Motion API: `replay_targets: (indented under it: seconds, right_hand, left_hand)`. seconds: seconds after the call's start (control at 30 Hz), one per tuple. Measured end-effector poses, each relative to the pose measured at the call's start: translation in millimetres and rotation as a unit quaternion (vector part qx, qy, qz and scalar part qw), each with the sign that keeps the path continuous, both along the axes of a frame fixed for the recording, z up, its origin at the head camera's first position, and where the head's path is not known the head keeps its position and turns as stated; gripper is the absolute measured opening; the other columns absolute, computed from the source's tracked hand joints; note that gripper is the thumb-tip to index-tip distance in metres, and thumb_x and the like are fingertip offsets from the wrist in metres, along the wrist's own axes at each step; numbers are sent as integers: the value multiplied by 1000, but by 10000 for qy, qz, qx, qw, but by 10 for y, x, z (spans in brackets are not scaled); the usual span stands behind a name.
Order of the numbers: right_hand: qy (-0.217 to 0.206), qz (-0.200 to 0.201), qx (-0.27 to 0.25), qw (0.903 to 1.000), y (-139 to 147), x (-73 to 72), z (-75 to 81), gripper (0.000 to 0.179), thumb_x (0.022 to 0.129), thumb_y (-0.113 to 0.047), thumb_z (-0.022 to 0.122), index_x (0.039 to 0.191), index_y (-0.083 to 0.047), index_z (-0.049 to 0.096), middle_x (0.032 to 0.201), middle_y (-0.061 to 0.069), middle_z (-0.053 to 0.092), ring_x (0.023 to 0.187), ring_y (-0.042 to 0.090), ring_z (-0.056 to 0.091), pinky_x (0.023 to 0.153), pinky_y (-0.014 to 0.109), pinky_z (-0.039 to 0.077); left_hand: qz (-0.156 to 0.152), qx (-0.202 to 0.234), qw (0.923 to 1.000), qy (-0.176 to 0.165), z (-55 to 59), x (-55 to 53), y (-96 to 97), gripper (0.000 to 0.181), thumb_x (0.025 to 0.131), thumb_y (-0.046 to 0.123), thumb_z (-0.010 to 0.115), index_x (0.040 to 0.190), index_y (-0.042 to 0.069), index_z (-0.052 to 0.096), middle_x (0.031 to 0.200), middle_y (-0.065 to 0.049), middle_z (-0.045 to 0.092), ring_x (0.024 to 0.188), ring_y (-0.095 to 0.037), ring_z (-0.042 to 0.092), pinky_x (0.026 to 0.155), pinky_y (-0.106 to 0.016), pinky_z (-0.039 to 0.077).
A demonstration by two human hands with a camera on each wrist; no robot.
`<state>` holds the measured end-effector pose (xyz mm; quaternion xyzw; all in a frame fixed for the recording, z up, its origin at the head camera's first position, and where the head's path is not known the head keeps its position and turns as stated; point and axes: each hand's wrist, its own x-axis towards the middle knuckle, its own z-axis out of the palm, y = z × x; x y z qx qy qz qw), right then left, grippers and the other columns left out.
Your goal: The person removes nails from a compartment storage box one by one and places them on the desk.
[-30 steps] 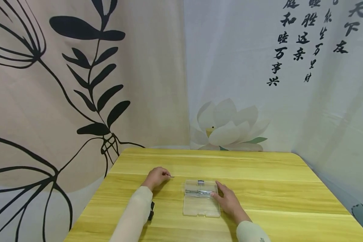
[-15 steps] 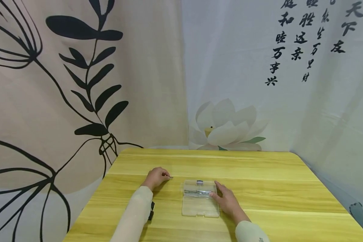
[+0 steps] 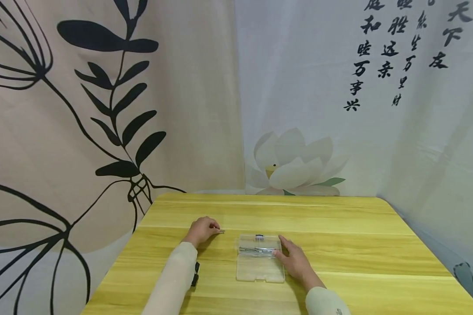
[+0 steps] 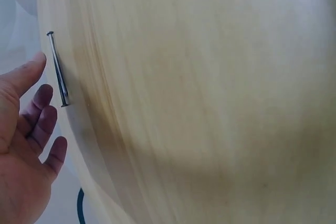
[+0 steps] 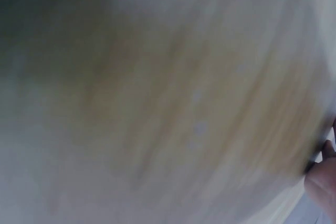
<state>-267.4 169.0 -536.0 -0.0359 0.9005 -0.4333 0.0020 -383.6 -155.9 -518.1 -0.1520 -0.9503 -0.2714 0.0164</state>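
My left hand (image 3: 201, 230) is over the table's left middle. In the left wrist view its thumb and fingers are spread apart, beside a pair of slim metal nails (image 4: 59, 72). These nails lie side by side on the wood, a flat head at either end, just past the fingertips. A clear plastic box (image 3: 260, 270) lies unfolded in the middle, lid toward me, with several long nails (image 3: 256, 251) across its rear half. My right hand (image 3: 296, 261) holds the box's right side, thumb over the inner edge, fingers along the outside. The right wrist view is blurred, showing little of it.
The yellow wood-grain table (image 3: 339, 236) spreads out around the box. A printed curtain (image 3: 205, 109) hangs behind its far edge. A black strap (image 3: 195, 274) is on the left wrist.
My left hand has drawn back slightly to the left, and more of the nails shows past its fingertips. The right hand and the box stay put; the whole view shifts slightly.
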Motion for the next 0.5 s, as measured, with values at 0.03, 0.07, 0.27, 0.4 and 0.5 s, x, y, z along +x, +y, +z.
replay_targets:
  seconds: [0.03,0.07,0.27,0.4,0.5]
  right_hand:
    - [-3,1,6,10000,-2,0,1,66,100,-36,60,153,-7,37,152,26,37,140,52,24,109,67,20]
    - [17,12,10,10000,-3,-1,0,65,100,-36,60,153,-7,37,151,27,37,140,52,25,108,68,20]
    - [88,42,22,9999,-4,7,20,65,100,-35,60,152,-6,37,151,28,37,140,53,24,108,68,20]
    - [111,24,56,9999,-6,8,27,64,99,-33,61,152,-5,38,150,29,37,140,53,24,109,67,19]
    - [122,-5,84,9999,-10,-2,23,63,99,-32,62,151,-4,39,150,29,38,140,52,25,110,66,19]
  left_hand:
    - [26,32,10000,-42,9,6,-6,4,91,17,73,93,16,77,91,2,62,82,-16,55,77,-42,48]
    - [51,74,9999,-93,18,13,-12,4,91,17,74,93,15,77,92,1,62,83,-17,56,78,-43,48]
    - [132,155,9993,-305,29,23,-78,8,88,16,78,94,13,76,94,-2,61,85,-20,55,78,-44,47]
    - [210,78,9992,-327,-7,8,-137,9,86,16,79,94,14,75,94,-1,62,87,-19,56,81,-44,47]
    - [281,73,9991,-303,-19,9,-170,8,86,16,79,92,14,75,92,-1,61,84,-19,55,79,-43,47]
